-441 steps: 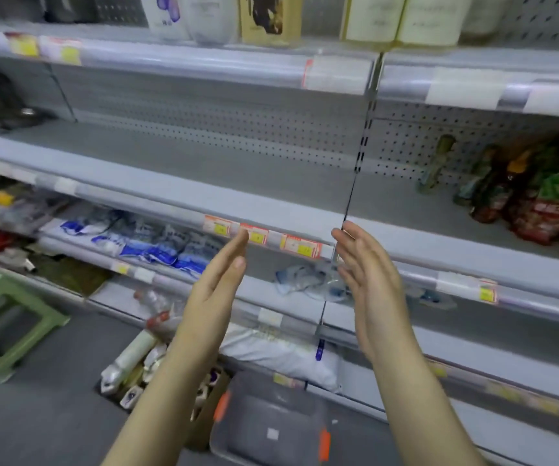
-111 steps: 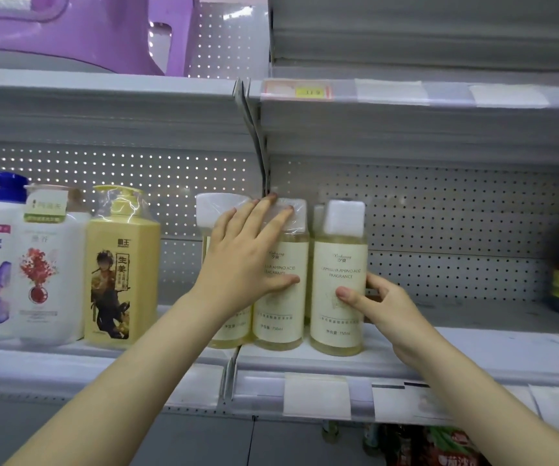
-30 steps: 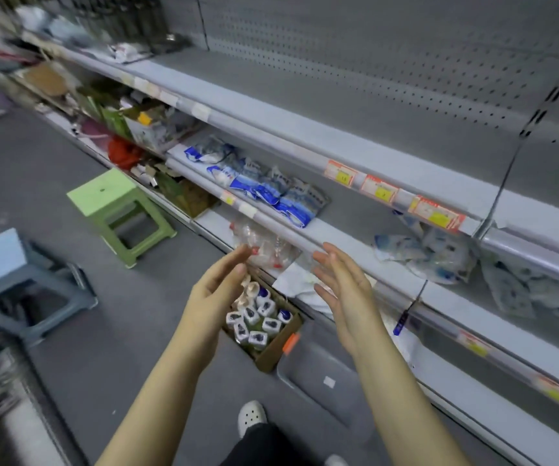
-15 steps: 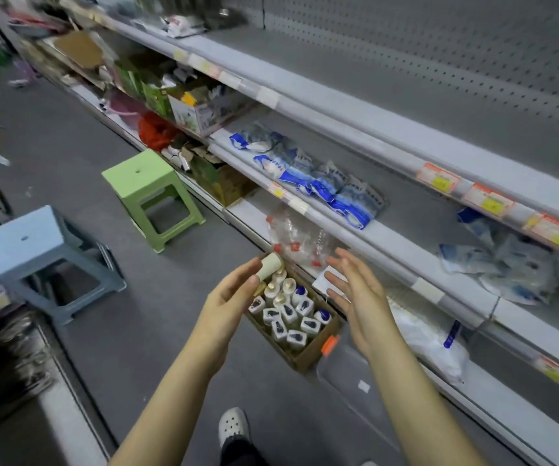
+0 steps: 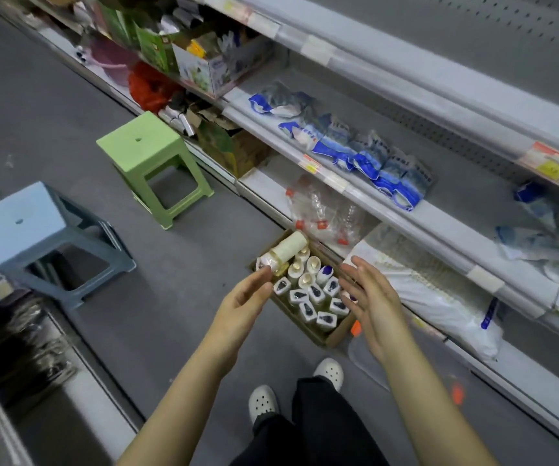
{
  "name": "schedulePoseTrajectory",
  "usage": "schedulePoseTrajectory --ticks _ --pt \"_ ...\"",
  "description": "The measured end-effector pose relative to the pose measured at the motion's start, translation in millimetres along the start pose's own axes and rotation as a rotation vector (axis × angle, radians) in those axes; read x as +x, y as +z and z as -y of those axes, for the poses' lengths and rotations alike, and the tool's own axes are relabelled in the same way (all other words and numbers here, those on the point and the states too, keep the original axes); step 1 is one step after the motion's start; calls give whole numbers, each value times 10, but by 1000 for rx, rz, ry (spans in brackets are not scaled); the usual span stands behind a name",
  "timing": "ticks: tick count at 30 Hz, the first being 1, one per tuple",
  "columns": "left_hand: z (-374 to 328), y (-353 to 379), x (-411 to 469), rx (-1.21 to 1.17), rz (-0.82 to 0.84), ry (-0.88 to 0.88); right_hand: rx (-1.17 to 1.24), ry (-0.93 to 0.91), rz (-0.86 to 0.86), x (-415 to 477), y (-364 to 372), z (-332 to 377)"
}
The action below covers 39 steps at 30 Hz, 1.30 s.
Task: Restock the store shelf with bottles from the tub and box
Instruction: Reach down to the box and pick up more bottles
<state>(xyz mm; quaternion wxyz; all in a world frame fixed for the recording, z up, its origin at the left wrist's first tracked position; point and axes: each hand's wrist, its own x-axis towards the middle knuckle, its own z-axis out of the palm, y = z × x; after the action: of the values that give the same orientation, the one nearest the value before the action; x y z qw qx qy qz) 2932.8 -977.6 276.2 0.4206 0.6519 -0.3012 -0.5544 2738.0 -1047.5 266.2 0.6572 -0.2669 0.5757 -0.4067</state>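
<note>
Head view: both hands hang above the cardboard box (image 5: 333, 335) on the floor, palms turned toward each other, probably to close on a bottle from both sides. The left hand (image 5: 244, 299) and right hand (image 5: 372, 297) are released, fingers loosely straight, grasping nothing. Whether the left fingertips touch anything I cannot tell.

The small bottles (image 5: 308, 297) stand packed upright, their pale caps up. One cream cylindrical bottle (image 5: 286, 250) lies across the box's far end. A clear plastic tub (image 5: 369, 361) with orange latches sits near right of the box. The grey metal store shelf (image 5: 406, 75) runs along the right, with a perforated back panel. A green plastic stool (image 5: 143, 142) stands far left.
</note>
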Motion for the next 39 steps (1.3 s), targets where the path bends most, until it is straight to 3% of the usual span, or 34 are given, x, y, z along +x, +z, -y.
schedulePoseTrajectory --ticks 13,22,26,32,36,39 --pt "24 253 1056 101 -76 -190 -115 128 -8 1282 -75 18" --pt "613 540 2038 90 -83 -349 -151 284 -52 2293 -236 -674" --pt "1132 543 2671 122 -83 -399 -278 296 7 2833 -251 -1197" --pt "2110 476 3893 338 -55 -351 -270 357 30 3741 -292 -2037" --pt "2617 371 4627 681 -26 -180 -233 400 -8 4147 -300 -2408" --pt "2903 359 5063 970 26 -159 -241 408 6 4355 -296 -2628"
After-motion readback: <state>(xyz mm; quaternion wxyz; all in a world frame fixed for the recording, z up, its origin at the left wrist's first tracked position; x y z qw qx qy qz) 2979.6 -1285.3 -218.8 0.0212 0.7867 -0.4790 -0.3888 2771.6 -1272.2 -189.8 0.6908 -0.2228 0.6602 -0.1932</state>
